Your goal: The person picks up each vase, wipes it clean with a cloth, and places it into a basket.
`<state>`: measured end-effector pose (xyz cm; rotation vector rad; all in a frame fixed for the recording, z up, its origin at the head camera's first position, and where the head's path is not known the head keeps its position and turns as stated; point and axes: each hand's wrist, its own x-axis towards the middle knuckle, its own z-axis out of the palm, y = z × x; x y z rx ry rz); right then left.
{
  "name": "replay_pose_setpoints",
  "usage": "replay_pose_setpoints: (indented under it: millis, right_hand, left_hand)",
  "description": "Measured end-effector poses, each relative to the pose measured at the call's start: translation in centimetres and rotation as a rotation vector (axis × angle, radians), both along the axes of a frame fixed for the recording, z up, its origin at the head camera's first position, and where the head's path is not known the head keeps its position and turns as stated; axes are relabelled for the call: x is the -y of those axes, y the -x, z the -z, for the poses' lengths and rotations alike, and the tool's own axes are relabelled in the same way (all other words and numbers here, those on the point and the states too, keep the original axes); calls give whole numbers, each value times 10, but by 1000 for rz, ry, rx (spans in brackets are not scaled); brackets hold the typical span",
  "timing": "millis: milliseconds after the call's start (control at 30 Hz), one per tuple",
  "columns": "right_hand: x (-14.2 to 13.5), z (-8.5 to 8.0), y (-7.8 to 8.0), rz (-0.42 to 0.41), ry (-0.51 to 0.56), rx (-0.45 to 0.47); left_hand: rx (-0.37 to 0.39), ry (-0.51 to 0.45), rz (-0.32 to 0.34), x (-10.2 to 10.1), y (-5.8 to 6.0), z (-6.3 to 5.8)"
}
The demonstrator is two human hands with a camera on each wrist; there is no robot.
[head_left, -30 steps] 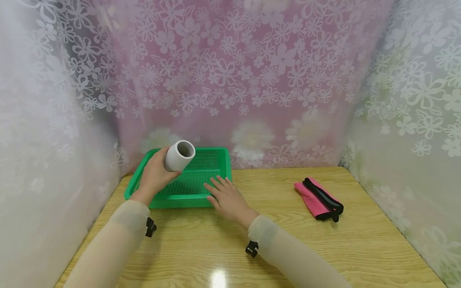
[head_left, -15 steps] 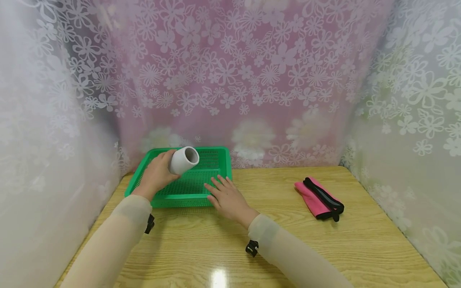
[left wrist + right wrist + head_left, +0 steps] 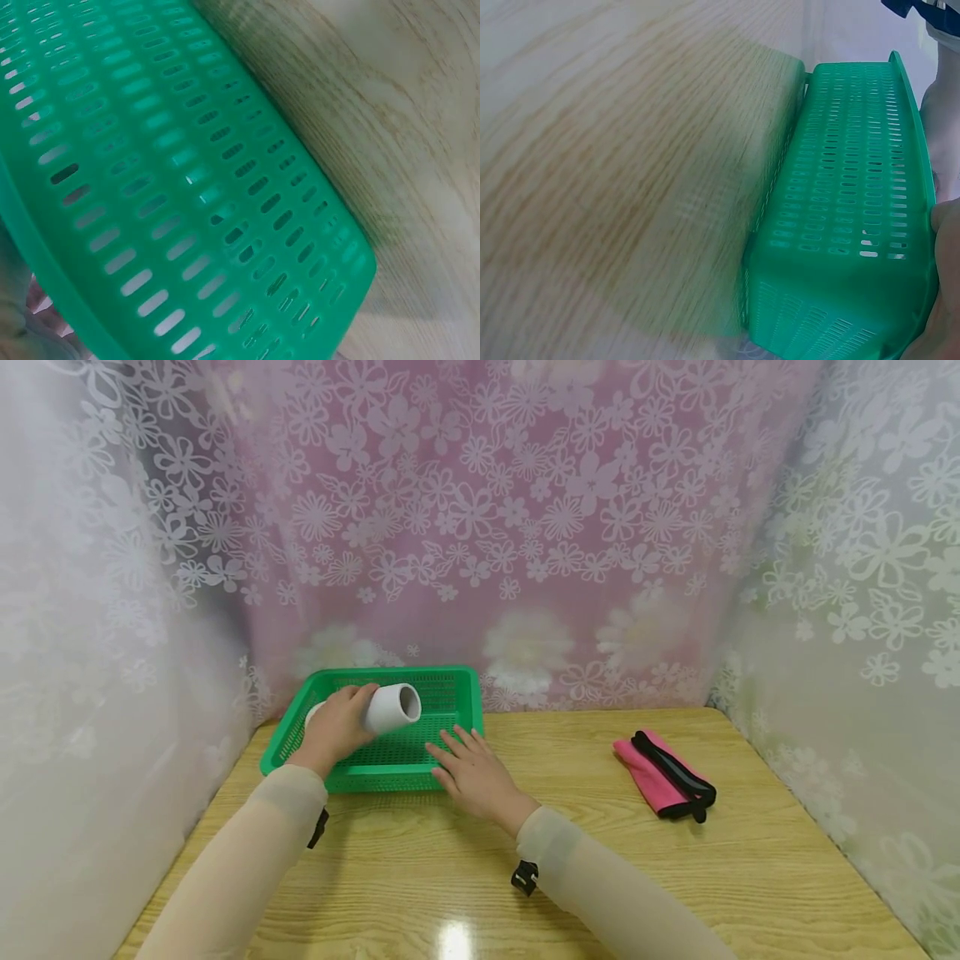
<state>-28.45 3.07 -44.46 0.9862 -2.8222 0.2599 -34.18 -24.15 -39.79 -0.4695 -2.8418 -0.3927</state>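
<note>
My left hand (image 3: 339, 725) grips a white, thick-walled hollow tube (image 3: 390, 708) round its middle, inside the green plastic basket (image 3: 397, 770). The tube tilts, almost lying down, its open end facing right and its other end showing left of the hand. My right hand (image 3: 480, 777) lies spread, fingers straight, at the near right corner of the basket rim. In the left wrist view the slotted basket wall (image 3: 180, 225) hides most of the left hand, and the tube is out of sight. The right wrist view has the right hand (image 3: 946, 277) against the basket's rim (image 3: 922, 150).
A pink pouch with black zip trim (image 3: 666, 775) lies on the right side of the wooden table (image 3: 555, 893). Flowered curtains (image 3: 480, 527) stand behind the table and along both sides. Each wrist carries a black clip (image 3: 525, 877).
The left hand has lowered the tube into the basket and turned it from nearly upright to almost lying, its open end moving right and down. The right hand has stayed in place.
</note>
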Motion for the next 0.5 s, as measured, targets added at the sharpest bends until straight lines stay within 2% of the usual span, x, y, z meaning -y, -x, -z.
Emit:
replay_pose_setpoints:
  millis: [167,500]
  right_hand:
    - [0,0,0,2,-3,-11]
    - [1,1,1,3,-4,-14]
  left_hand:
    - [-37,66,39,-3,0,6]
    - [-50,149,47,-8,4,17]
